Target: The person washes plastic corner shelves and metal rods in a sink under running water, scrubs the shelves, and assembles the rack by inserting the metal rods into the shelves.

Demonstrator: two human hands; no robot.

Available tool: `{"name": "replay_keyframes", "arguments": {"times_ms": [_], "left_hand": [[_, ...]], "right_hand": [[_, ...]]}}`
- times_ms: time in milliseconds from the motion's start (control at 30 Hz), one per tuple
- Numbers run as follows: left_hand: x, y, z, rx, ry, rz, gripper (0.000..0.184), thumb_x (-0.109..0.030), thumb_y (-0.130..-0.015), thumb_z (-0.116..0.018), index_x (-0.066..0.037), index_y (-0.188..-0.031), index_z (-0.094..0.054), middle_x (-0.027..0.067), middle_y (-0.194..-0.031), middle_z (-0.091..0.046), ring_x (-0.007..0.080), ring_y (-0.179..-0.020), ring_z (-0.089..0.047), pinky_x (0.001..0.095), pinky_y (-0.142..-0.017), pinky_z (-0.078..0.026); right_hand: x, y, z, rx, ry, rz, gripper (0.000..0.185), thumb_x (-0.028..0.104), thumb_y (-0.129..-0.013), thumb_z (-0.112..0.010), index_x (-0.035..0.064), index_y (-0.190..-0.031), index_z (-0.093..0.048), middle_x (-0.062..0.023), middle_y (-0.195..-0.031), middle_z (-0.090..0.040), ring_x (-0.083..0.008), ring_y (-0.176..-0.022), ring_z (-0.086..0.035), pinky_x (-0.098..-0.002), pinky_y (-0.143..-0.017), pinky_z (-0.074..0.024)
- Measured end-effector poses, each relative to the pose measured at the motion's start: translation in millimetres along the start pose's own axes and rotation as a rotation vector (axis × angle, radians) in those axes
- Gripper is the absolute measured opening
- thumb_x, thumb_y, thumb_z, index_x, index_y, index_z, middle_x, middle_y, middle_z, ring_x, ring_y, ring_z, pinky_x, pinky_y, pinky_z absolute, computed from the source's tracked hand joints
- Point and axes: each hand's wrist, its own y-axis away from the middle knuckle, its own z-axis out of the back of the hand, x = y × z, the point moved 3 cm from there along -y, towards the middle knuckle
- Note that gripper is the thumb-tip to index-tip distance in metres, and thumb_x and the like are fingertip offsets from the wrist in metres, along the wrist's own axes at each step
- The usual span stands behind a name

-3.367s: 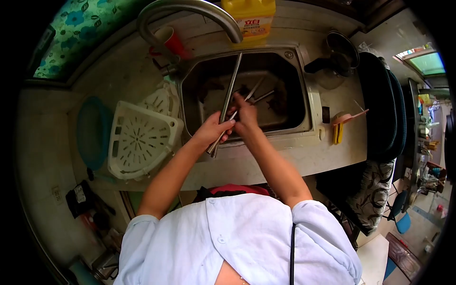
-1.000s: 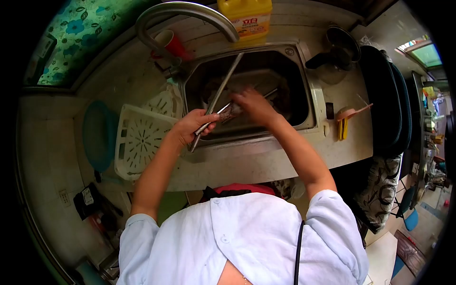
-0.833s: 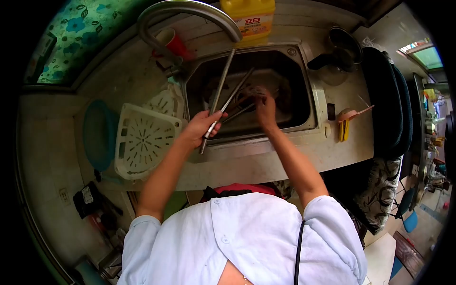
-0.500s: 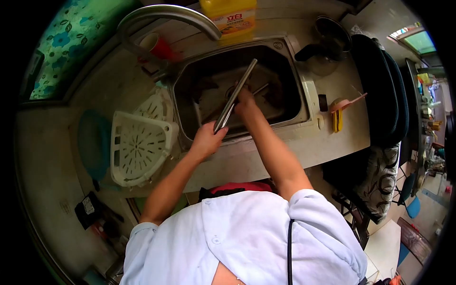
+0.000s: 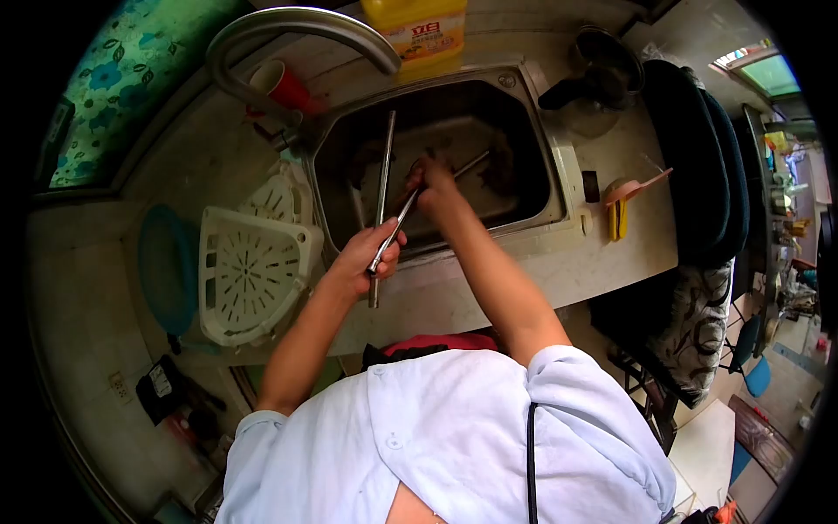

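My left hand (image 5: 368,255) is closed around two slim shiny metal tubes at the sink's front edge. One metal tube (image 5: 385,170) stands nearly straight up the view, its lower end poking out below my fingers. The other metal tube (image 5: 403,212) slants up to the right, to my right hand (image 5: 435,185), whose fingers are curled around it over the basin. Beyond that hand a thin metal length (image 5: 476,161) shows; whether it is the same tube, I cannot tell. The steel sink (image 5: 534,203) lies beneath, with dark, unclear shapes inside.
A curved faucet (image 5: 301,16) arches over the sink's back left, near a red cup (image 5: 281,85) and a yellow detergent jug (image 5: 425,35). White plastic racks (image 5: 253,271) stand left, beside a blue basin (image 5: 161,266). A dark-handled pan (image 5: 602,74) and pink brush (image 5: 630,189) are right.
The tubes in my left hand have spread apart: one swung left toward upright, the other now slants to my right hand. My left hand has shifted slightly left and down; the right moved slightly left.
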Motion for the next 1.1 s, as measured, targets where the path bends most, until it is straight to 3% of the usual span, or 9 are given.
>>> {"name": "replay_keyframes", "arguments": {"times_ms": [300, 400, 500, 633, 800, 900, 933, 1033, 1100], "left_hand": [[12.0, 33.7, 2.7, 0.239, 0.122, 0.143, 0.033, -0.037, -0.089, -0.044, -0.005, -0.085, -0.050, -0.0020, -0.047, -0.041, 0.0055, -0.033, -0.034, 0.0198, -0.033, -0.026], [0.6, 35.7, -6.2, -0.054, -0.359, -0.122, 0.028, -0.028, -0.086, -0.053, -0.002, -0.095, -0.047, 0.0028, -0.056, -0.051, 0.0077, -0.035, -0.040, 0.0201, -0.035, -0.033], [-8.4, 23.7, -11.4, -0.117, -0.690, -0.342, 0.024, -0.025, -0.087, -0.050, -0.002, -0.093, -0.044, 0.0029, -0.056, -0.050, 0.0079, -0.036, -0.042, 0.0203, -0.034, -0.033], [-17.7, 11.8, -21.3, -0.119, -0.722, -0.263, 0.021, -0.024, -0.088, -0.047, -0.003, -0.090, -0.043, 0.0023, -0.056, -0.048, 0.0081, -0.037, -0.041, 0.0208, -0.034, -0.033], [-7.8, -5.8, 2.4, 0.032, -0.113, 0.009, 0.023, -0.027, -0.091, -0.042, -0.004, -0.088, -0.046, -0.0017, -0.052, -0.040, 0.0065, -0.035, -0.034, 0.0200, -0.032, -0.029], [4.4, 3.5, 6.0, 0.159, 0.120, 0.086, 0.028, -0.029, -0.093, -0.038, -0.003, -0.091, -0.048, -0.0032, -0.050, -0.037, 0.0049, -0.034, -0.032, 0.0197, -0.031, -0.026], [7.5, 3.5, 9.4, 0.192, 0.214, 0.121, 0.028, -0.028, -0.093, -0.037, -0.003, -0.091, -0.048, -0.0036, -0.050, -0.038, 0.0048, -0.034, -0.032, 0.0197, -0.031, -0.026], [9.2, 7.2, 12.8, 0.202, 0.333, 0.166, 0.029, -0.028, -0.093, -0.037, -0.002, -0.092, -0.049, -0.0040, -0.050, -0.038, 0.0047, -0.032, -0.032, 0.0197, -0.030, -0.026], [6.8, 19.1, 20.0, 0.171, 0.354, 0.175, 0.030, -0.029, -0.093, -0.037, -0.001, -0.093, -0.049, -0.0039, -0.050, -0.039, 0.0047, -0.031, -0.032, 0.0196, -0.030, -0.025]], "right_hand": [[80.9, -33.5, 28.3, -0.040, -0.167, 0.131, 0.024, 0.030, -0.086, -0.053, 0.0092, -0.077, -0.046, -0.0035, -0.054, -0.039, -0.0148, -0.044, -0.034, -0.0309, -0.043, -0.0362], [80.2, -28.5, 26.1, -0.129, -0.078, 0.303, 0.026, 0.034, -0.086, -0.052, 0.0091, -0.078, -0.047, -0.0042, -0.056, -0.041, -0.0152, -0.045, -0.035, -0.0304, -0.044, -0.0367], [82.9, -20.3, 21.7, -0.155, -0.049, 0.376, 0.027, 0.034, -0.085, -0.052, 0.0089, -0.078, -0.046, -0.0049, -0.059, -0.044, -0.0157, -0.047, -0.038, -0.0291, -0.044, -0.0379], [39.7, 9.7, 6.0, -0.133, -0.139, 0.440, 0.026, 0.032, -0.086, -0.052, 0.0084, -0.078, -0.045, -0.0045, -0.059, -0.044, -0.0164, -0.049, -0.042, -0.0286, -0.042, -0.0374], [14.8, 14.3, 6.8, -0.101, 0.103, 0.222, 0.027, 0.034, -0.085, -0.052, 0.0123, -0.071, -0.044, -0.0016, -0.053, -0.038, -0.0132, -0.042, -0.037, -0.0274, -0.038, -0.0344], [42.8, -34.6, 21.8, 0.007, -0.075, 0.157, 0.012, 0.024, -0.086, -0.049, 0.0121, -0.084, -0.047, -0.0030, -0.052, -0.036, -0.0165, -0.044, -0.036, -0.0304, -0.040, -0.0337], [47.7, -44.2, 25.1, -0.024, -0.146, -0.029, 0.011, 0.025, -0.085, -0.050, 0.0138, -0.085, -0.048, -0.0030, -0.050, -0.034, -0.0160, -0.043, -0.034, -0.0318, -0.039, -0.0322], [49.0, -54.0, 30.6, -0.078, -0.097, 0.056, 0.013, 0.025, -0.084, -0.051, 0.0134, -0.089, -0.050, -0.0041, -0.052, -0.043, -0.0171, -0.047, -0.041, -0.0343, -0.045, -0.0386], [71.3, -87.1, 56.6, -0.079, -0.089, 0.138, 0.020, 0.026, -0.082, -0.052, 0.0106, -0.095, -0.052, -0.0052, -0.070, -0.050, -0.0185, -0.062, -0.047, -0.0347, -0.056, -0.0425]]}}
